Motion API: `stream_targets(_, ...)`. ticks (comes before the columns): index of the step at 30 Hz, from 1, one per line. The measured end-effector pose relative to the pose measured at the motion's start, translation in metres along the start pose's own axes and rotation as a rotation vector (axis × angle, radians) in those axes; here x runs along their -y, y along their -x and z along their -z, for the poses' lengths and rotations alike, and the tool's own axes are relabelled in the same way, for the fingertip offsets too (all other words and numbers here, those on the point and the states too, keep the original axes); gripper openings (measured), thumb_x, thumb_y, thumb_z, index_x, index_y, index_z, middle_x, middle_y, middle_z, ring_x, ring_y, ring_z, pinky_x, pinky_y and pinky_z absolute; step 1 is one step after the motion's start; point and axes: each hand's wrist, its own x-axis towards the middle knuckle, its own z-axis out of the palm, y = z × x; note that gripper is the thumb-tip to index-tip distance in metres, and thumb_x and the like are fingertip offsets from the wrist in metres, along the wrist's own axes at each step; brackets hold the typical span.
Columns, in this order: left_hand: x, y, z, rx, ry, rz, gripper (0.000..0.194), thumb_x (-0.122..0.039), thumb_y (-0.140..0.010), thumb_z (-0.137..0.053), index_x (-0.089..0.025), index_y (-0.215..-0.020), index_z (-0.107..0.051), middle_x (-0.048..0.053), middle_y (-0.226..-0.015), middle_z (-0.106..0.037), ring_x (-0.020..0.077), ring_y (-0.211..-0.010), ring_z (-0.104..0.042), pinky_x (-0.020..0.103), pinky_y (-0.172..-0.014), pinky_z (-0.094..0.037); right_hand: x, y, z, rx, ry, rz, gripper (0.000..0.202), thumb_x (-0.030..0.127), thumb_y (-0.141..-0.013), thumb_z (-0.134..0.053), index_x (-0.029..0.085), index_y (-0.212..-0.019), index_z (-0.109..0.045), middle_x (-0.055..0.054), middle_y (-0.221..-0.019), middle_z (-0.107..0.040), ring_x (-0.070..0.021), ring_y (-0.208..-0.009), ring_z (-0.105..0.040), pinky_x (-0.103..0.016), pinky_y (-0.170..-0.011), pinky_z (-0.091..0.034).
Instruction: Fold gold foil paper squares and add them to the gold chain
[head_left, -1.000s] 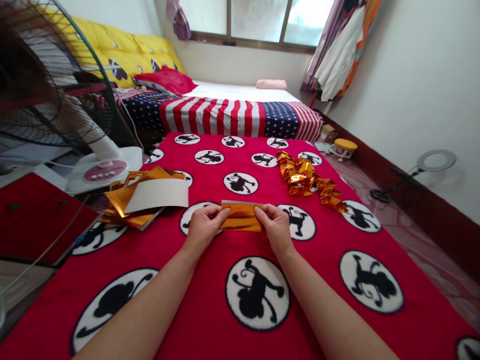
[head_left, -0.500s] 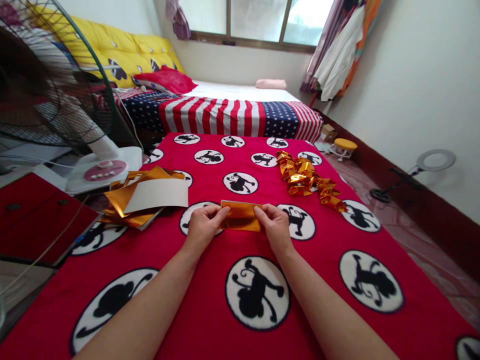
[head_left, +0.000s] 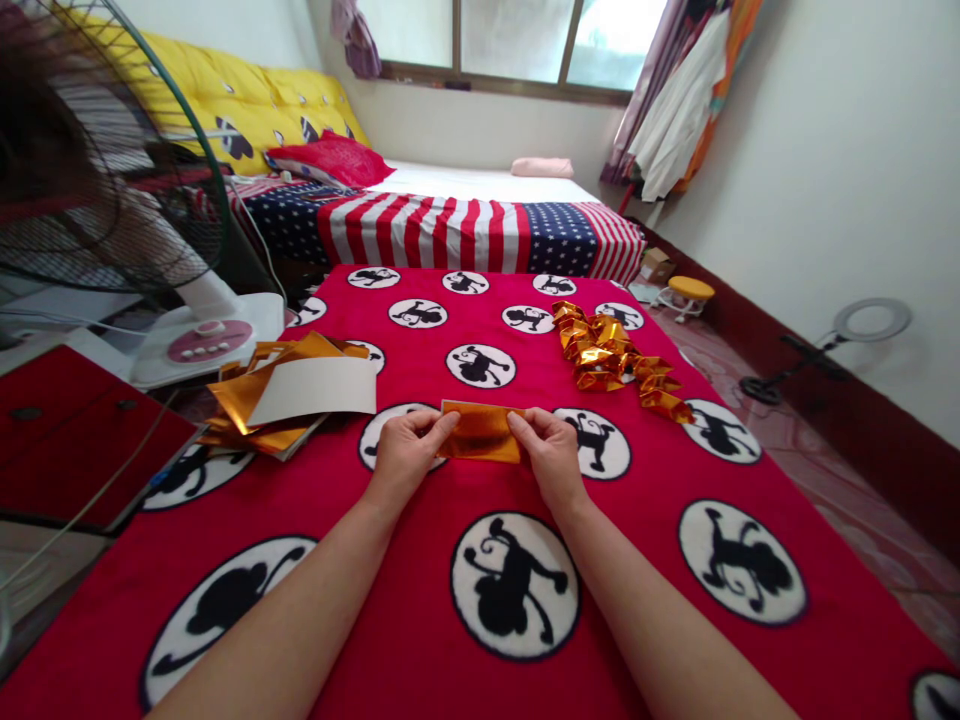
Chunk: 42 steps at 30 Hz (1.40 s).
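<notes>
Centrally, gold sheet (head_left: 482, 438), opposite edges in left hand (head_left: 406, 447) and right hand (head_left: 553, 447), broad red cloth (head_left: 409, 620) around.

Thumbs on show, but the other fingertips of the left hand (head_left: 409, 445) and right hand (head_left: 551, 445) are out of sight around the gold sheet (head_left: 484, 435). Both forearms (head_left: 330, 590) run off the bottom edge, the left one covering part of a monkey print (head_left: 229, 600)! Over at the left, the fan (head_left: 161, 225) is sliced by the picture's edge, its blades a smear — and the marks on its buttons (head_left: 206, 350)? Too small to read. A white sheet (head_left: 322, 387) masks part of the gold paper pile (head_left: 232, 395); the folded gold pieces (head_left: 600, 358) overlap — no sure count there. Up top, the window (head_left: 510, 40) and hanging clothes (head_left: 679, 110) are cropped.
</notes>
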Motion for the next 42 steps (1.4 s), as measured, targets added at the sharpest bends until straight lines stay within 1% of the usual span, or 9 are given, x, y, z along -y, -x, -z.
stream_targets(6,0.0007,-0.0004,-0.0004,-0.003,-0.008,-0.013,0.039,-0.048,-0.077,-0.066,-0.015,-0.056,-0.063,-0.003,-0.052,-0.047,0.0094,-0.052,-0.042,0.02,-0.048,-0.032,-0.0005,-0.0003,0.0002,0.009,-0.023,0.012,0.036,0.044,-0.079,-0.07,0.018,-0.061,-0.054,0.004,-0.055,-0.044,-0.0087,-0.051,-0.036,-0.023,-0.046,-0.026)
stream_targets(10,0.0021,-0.0006,-0.0007,0.005,-0.013,-0.008,0.039,-0.049,-0.077,-0.065,-0.014,-0.059,-0.065,-0.002,-0.053,-0.049,0.0101,-0.054,-0.044,0.02,-0.048,-0.033,0.0001,0.0001,0.0001,0.004,-0.016,0.004,0.037,0.046,-0.078,-0.07,0.018,-0.06,-0.054,0.005,-0.053,-0.043,-0.0082,-0.049,-0.034,-0.023,-0.044,-0.024)
stream_targets(15,0.002,-0.0004,-0.0006,-0.002,-0.024,-0.011,0.04,-0.049,-0.077,-0.065,-0.014,-0.057,-0.064,-0.002,-0.053,-0.048,0.01,-0.054,-0.043,0.02,-0.047,-0.033,-0.0001,0.0001,0.0003,0.002,-0.009,0.004,0.038,0.047,-0.078,-0.07,0.019,-0.059,-0.052,0.005,-0.054,-0.043,-0.0082,-0.049,-0.034,-0.024,-0.044,-0.024)
stream_targets(21,0.0033,-0.0007,-0.0005,0.008,-0.008,0.011,0.039,-0.051,-0.076,-0.066,-0.014,-0.061,-0.067,-0.001,-0.054,-0.051,0.011,-0.055,-0.046,0.019,-0.047,-0.035,-0.0008,0.0004,0.0003,0.003,-0.018,0.008,0.038,0.047,-0.078,-0.07,0.019,-0.06,-0.053,0.005,-0.053,-0.043,-0.0081,-0.048,-0.033,-0.023,-0.044,-0.024)
stream_targets(26,0.0036,-0.0006,-0.0004,0.009,0.014,0.013,0.039,-0.051,-0.076,-0.066,-0.014,-0.063,-0.069,0.0,-0.056,-0.054,0.0117,-0.056,-0.048,0.019,-0.049,-0.038,-0.0013,0.0002,0.0005,0.002,-0.01,0.006,0.038,0.048,-0.078,-0.07,0.019,-0.061,-0.054,0.005,-0.055,-0.045,-0.0086,-0.049,-0.035,-0.023,-0.044,-0.026)
stream_targets(31,0.0034,-0.0005,-0.0005,0.015,0.014,0.029,0.041,-0.053,-0.076,-0.066,-0.014,-0.065,-0.07,0.001,-0.057,-0.057,0.013,-0.058,-0.052,0.019,-0.048,-0.038,-0.0015,0.0,0.0003,0.01,-0.018,0.006,0.036,0.046,-0.078,-0.07,0.019,-0.061,-0.055,0.004,-0.055,-0.045,-0.0089,-0.051,-0.037,-0.023,-0.046,-0.028)
stream_targets(34,0.0035,-0.0008,-0.0006,0.007,0.013,0.027,0.041,-0.053,-0.075,-0.066,-0.014,-0.064,-0.07,0.001,-0.056,-0.057,0.0125,-0.056,-0.051,0.019,-0.047,-0.037,-0.0012,0.0001,0.0001,0.023,-0.024,0.01,0.035,0.046,-0.078,-0.07,0.019,-0.062,-0.056,0.004,-0.057,-0.046,-0.0094,-0.052,-0.038,-0.023,-0.047,-0.029)
stream_targets(39,0.0028,-0.0008,-0.0002,0.002,0.023,0.034,0.041,-0.054,-0.074,-0.067,-0.015,-0.064,-0.07,0.0,-0.056,-0.058,0.0126,-0.056,-0.051,0.019,-0.047,-0.038,-0.0003,0.0003,0.0003,0.014,0.009,0.012,0.036,0.047,-0.078,-0.07,0.019,-0.06,-0.055,0.005,-0.055,-0.045,-0.009,-0.05,-0.035,-0.023,-0.047,-0.028)
stream_targets(42,0.0015,-0.0005,-0.0001,-0.002,0.012,0.027,0.04,-0.053,-0.074,-0.067,-0.015,-0.064,-0.07,0.0,-0.056,-0.058,0.0126,-0.056,-0.051,0.019,-0.048,-0.038,-0.0004,0.0003,0.0005,0.02,0.007,0.01,0.036,0.047,-0.078,-0.069,0.019,-0.061,-0.056,0.004,-0.056,-0.046,-0.0096,-0.052,-0.037,-0.023,-0.048,-0.03)
